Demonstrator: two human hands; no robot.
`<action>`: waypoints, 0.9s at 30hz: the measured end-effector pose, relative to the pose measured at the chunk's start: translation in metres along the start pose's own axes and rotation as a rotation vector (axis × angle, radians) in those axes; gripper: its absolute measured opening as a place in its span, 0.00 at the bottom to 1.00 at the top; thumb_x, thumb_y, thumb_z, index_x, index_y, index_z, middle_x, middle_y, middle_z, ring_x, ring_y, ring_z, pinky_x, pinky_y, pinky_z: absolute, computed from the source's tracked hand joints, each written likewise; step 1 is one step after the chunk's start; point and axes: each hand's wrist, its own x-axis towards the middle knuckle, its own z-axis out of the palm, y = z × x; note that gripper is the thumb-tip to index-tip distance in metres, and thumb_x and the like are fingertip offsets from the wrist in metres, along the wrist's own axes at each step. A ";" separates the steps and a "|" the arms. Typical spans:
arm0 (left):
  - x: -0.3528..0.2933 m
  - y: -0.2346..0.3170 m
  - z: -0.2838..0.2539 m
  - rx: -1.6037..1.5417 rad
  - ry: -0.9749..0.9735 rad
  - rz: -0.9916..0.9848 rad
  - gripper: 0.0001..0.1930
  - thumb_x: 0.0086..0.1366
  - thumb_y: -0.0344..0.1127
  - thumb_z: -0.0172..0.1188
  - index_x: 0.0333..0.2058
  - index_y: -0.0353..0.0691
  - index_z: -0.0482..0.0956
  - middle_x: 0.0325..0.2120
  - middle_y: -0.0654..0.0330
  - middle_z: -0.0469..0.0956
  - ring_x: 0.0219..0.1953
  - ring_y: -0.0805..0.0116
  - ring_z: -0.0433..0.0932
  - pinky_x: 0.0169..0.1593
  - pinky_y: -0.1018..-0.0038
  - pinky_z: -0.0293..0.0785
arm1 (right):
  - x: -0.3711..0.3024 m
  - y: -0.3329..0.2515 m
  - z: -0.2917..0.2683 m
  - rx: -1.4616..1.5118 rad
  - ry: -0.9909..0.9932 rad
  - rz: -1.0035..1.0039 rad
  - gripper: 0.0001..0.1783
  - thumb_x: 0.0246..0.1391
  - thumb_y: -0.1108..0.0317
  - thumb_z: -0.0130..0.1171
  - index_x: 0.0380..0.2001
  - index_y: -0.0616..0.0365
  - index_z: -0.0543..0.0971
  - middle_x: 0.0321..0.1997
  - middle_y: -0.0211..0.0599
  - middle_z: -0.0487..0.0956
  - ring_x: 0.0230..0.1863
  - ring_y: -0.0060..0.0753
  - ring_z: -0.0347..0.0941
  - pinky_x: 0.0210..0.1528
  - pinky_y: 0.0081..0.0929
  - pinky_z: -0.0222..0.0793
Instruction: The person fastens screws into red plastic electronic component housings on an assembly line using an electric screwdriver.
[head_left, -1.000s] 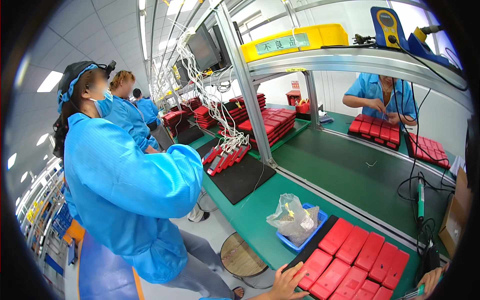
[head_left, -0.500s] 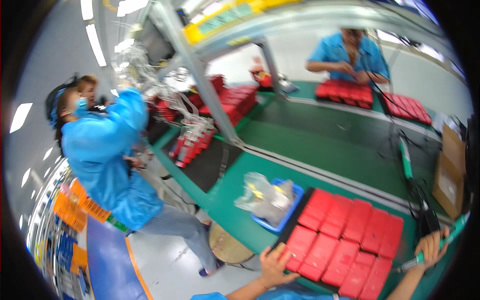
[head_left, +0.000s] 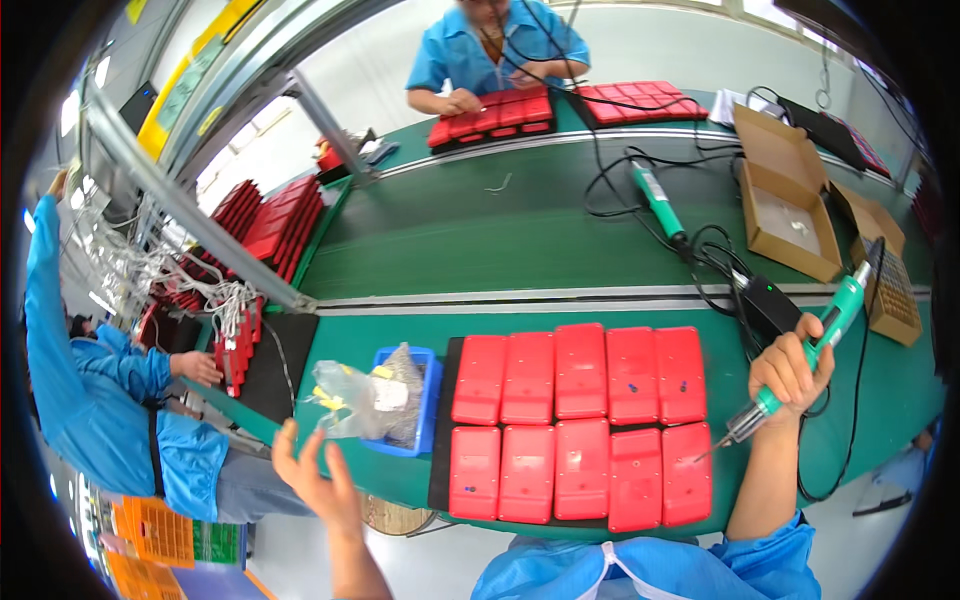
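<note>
The right hand has its fingers closed around a green screwdriver, whose tip seems just above the red cases on the desk, while the empty left hand spreads near a blue box.

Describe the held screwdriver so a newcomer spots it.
Start at the near green bench and its two rows of red cases. Just right of them, the right hand holds a green screwdriver. Its lookalike lies unheld beyond the metal rail.
</note>
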 end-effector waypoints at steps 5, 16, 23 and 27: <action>0.057 -0.010 0.026 0.061 -0.330 0.148 0.15 0.43 0.24 0.61 0.34 0.38 0.76 0.53 0.52 0.62 0.57 0.45 0.54 0.58 0.58 0.51 | -0.004 -0.010 -0.005 -0.050 -0.008 -0.008 0.14 0.56 0.63 0.48 0.43 0.57 0.65 0.16 0.31 0.68 0.11 0.21 0.63 0.17 0.20 0.61; 0.050 -0.019 0.073 -0.071 -0.540 0.157 0.20 0.46 0.23 0.58 0.42 0.35 0.72 0.55 0.46 0.58 0.57 0.48 0.56 0.58 0.64 0.53 | -0.003 -0.009 -0.005 -0.056 -0.004 0.020 0.13 0.56 0.63 0.47 0.42 0.57 0.65 0.16 0.30 0.67 0.11 0.21 0.63 0.17 0.20 0.62; 0.051 -0.018 0.076 -0.288 -0.456 0.071 0.15 0.54 0.26 0.52 0.41 0.28 0.68 0.43 0.42 0.69 0.45 0.45 0.69 0.52 0.60 0.63 | -0.003 -0.007 -0.006 -0.058 0.037 -0.034 0.10 0.57 0.66 0.45 0.39 0.58 0.62 0.15 0.32 0.65 0.08 0.22 0.62 0.12 0.19 0.59; 0.052 -0.014 0.071 -0.061 -0.381 0.307 0.11 0.48 0.30 0.55 0.33 0.33 0.75 0.42 0.40 0.71 0.45 0.42 0.69 0.51 0.57 0.64 | -0.015 -0.020 -0.016 -0.094 0.069 -0.078 0.09 0.59 0.68 0.42 0.40 0.60 0.59 0.14 0.34 0.62 0.06 0.22 0.58 0.08 0.17 0.58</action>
